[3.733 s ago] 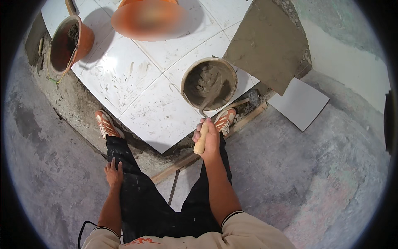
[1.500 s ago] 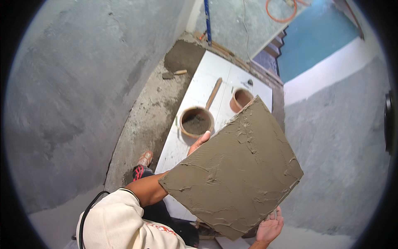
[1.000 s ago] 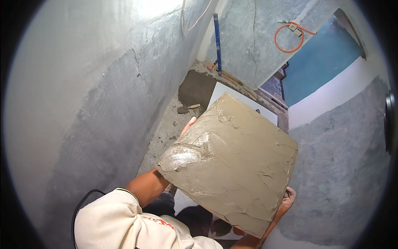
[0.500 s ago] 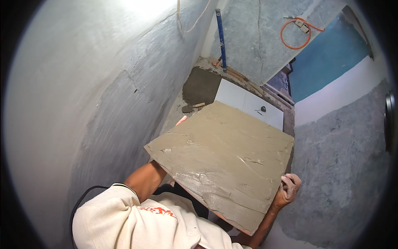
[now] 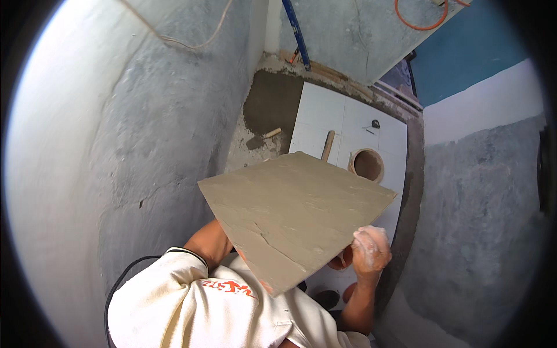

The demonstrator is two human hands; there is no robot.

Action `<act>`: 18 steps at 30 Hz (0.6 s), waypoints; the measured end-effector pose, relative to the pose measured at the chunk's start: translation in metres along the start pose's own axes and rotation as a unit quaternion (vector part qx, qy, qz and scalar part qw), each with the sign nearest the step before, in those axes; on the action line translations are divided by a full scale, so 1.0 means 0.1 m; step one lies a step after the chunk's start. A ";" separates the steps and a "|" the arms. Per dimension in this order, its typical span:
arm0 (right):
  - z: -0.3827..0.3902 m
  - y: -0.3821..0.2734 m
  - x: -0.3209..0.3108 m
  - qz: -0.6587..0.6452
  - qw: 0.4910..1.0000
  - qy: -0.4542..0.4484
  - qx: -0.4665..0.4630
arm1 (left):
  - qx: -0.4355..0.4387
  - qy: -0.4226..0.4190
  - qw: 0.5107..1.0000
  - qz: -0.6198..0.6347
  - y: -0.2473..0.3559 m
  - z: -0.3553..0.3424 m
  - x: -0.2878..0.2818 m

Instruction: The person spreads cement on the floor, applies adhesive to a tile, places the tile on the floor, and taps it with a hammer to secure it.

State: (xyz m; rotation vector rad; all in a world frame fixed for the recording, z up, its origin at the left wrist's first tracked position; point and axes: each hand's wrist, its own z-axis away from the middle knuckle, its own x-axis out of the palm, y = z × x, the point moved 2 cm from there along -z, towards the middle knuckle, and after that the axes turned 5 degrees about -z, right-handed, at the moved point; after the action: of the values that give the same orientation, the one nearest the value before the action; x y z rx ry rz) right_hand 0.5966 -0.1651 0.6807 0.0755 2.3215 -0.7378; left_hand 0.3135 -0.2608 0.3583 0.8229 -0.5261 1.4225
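A large square tile (image 5: 296, 214), its upper face coated with grey-brown mortar, is held tilted in front of my chest. My left forearm (image 5: 212, 242) reaches under its left side; the hand itself is hidden beneath the tile. My right hand (image 5: 372, 249), whitened with dust, is closed on the right edge with its fingers curled. Below the tile, white floor tiles (image 5: 322, 107) are laid. On them stand a round tub (image 5: 368, 165) and a tool with a wooden handle (image 5: 328, 146), partly covered by the held tile.
Dark mortar bed (image 5: 271, 103) lies left of the white tiles, with a trowel (image 5: 264, 138) at its near edge. A blue level (image 5: 296, 35) leans at the far wall near wooden strips (image 5: 328, 71). An orange hose (image 5: 420, 26) hangs beyond. Grey walls (image 5: 168, 116) rise on both sides.
The coated tile has drawn closer to my body and turned, with my right hand moving left along with it. The view has shifted, and the tub and wooden handle now show beyond the tile.
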 end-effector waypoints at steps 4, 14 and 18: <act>-0.39 0.29 0.51 -0.025 0.997 -0.059 0.039 | 0.008 0.116 0.991 -0.068 0.14 -0.48 -0.32; -1.53 1.51 1.36 -0.048 0.989 -0.061 0.126 | 0.032 0.200 0.967 -0.156 0.77 -1.96 -0.28; -2.13 2.12 1.78 -0.046 0.985 -0.008 0.169 | 0.067 0.226 0.948 -0.212 1.29 -2.45 0.19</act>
State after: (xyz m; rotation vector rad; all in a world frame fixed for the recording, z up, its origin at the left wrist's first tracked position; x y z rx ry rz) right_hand 0.3863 0.0988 0.5928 0.1136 2.1752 -1.1692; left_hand 0.1511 -0.0679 0.2420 0.6367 0.0994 1.1976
